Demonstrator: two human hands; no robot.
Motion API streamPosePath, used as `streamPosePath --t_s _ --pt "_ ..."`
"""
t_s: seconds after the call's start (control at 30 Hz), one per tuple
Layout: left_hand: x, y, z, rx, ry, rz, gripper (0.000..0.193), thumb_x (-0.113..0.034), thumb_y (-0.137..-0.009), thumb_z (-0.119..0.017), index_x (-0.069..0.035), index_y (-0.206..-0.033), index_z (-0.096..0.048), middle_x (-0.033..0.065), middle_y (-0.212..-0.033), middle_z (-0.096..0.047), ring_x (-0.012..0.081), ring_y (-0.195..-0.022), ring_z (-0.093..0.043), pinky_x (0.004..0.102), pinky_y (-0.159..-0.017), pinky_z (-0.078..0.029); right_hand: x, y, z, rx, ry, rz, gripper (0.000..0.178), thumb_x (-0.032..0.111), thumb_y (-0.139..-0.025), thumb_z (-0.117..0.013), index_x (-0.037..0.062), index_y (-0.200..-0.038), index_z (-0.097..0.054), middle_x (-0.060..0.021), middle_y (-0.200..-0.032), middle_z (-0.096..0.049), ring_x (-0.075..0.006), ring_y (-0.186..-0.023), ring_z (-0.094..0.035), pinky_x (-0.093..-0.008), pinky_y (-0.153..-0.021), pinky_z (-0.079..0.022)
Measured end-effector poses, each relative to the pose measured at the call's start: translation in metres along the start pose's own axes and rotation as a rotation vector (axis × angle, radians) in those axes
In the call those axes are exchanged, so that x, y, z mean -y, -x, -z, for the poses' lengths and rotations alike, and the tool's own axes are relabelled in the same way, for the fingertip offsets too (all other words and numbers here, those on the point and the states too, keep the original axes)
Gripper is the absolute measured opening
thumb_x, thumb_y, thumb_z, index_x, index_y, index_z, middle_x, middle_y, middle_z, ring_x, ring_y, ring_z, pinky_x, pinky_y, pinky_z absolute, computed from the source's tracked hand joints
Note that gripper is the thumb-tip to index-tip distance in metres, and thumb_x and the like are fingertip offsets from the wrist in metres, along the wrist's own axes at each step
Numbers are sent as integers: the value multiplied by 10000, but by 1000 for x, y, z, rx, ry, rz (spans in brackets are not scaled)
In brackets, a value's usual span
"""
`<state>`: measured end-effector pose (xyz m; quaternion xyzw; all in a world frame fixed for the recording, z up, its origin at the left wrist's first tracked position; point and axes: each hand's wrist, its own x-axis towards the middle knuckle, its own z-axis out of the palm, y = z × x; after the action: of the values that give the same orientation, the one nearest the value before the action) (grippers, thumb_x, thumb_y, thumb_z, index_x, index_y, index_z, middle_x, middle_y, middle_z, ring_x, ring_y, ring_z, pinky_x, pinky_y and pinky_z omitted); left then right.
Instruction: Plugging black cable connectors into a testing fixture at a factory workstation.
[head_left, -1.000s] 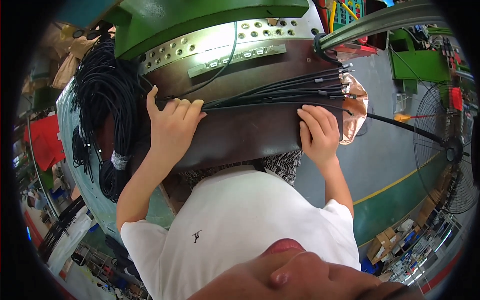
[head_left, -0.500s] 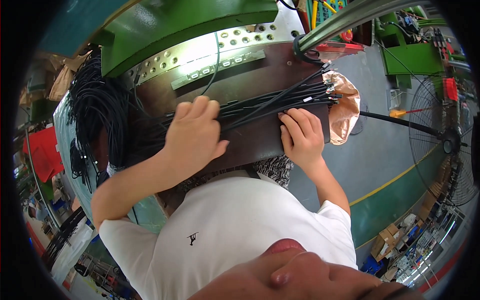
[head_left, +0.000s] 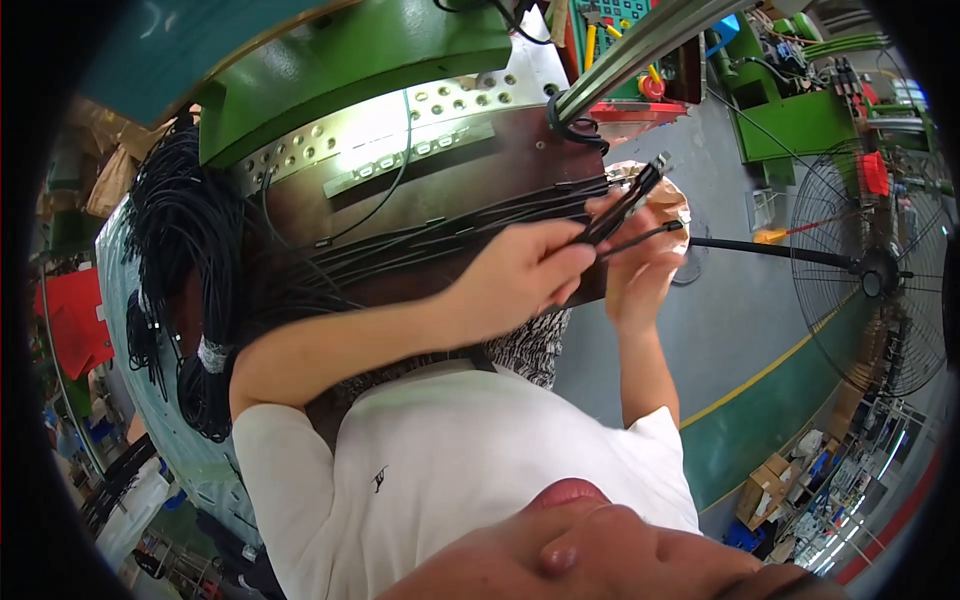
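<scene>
My left hand [head_left: 525, 268] is closed around several black cables [head_left: 625, 205], lifted above the worktable near its right end. Their connector ends point up and to the right, with metal tips showing. Just behind those ends is my right hand [head_left: 640, 285], its fingers apart and partly covered by the cables; some blur lies over them. More black cables [head_left: 400, 243] lie lengthwise along the brown tabletop [head_left: 480, 165], running left under my left forearm.
A large bundle of black cables [head_left: 190, 230] hangs at the left. Beyond the tabletop sit a metal strip with sockets [head_left: 410, 158] and a green machine frame [head_left: 350, 75]. A metal post [head_left: 640, 60] rises at the upper right. Brown paper [head_left: 680, 215] lies beyond my right hand; a fan [head_left: 875, 270] stands farther right.
My left hand has moved right and now holds cables raised off the table. The right hand has lifted from the cables on the table and turned beside the raised connector ends.
</scene>
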<state>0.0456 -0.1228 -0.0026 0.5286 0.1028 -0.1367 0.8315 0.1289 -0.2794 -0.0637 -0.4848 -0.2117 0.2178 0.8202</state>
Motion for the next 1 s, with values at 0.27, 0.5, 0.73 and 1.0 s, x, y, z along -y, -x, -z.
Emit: streamPosePath --t_s 0.27,0.5,0.73,1.0 --pt "56 62 18 -384 143 -235 249 -271 -994 -448 -45 -1043 -542 -29 -633 -451 39 -514 -372 190 -461 -306 -20 -25 -89 328 -12 -537 229 143 -949 -497 -44 -1037 -595 -169 -1085 -620 -194 -901 -598 -301 -815 -489" --pt "68 102 38 -492 188 -249 360 -358 -994 -426 -30 -1081 -546 -38 -588 -422 26 -501 -352 183 -452 -279 -36 -88 -85 967 526 -69 382 170 -903 -559 49 -1264 -519 -117 -1219 -579 -245 -1096 -552 -375 -931 -433" --pt "75 103 36 -556 257 -259 314 -309 -1001 -426 -42 -1105 -555 -42 -652 -432 17 -566 -353 179 -506 -290 -55 -104 -80 778 1241 341 322 11 -737 -667 47 -1047 -589 -120 -1021 -546 -321 -1001 -505 -389 -879 -406" --pt "81 97 34 -544 37 -286 327 -321 -1004 -411 -27 -1083 -531 -21 -667 -455 33 -573 -363 182 -521 -311 -12 -55 -98 414 473 -532 229 180 -925 -571 3 -1053 -636 22 -824 -573 -59 -773 -506 -202 -708 -403"
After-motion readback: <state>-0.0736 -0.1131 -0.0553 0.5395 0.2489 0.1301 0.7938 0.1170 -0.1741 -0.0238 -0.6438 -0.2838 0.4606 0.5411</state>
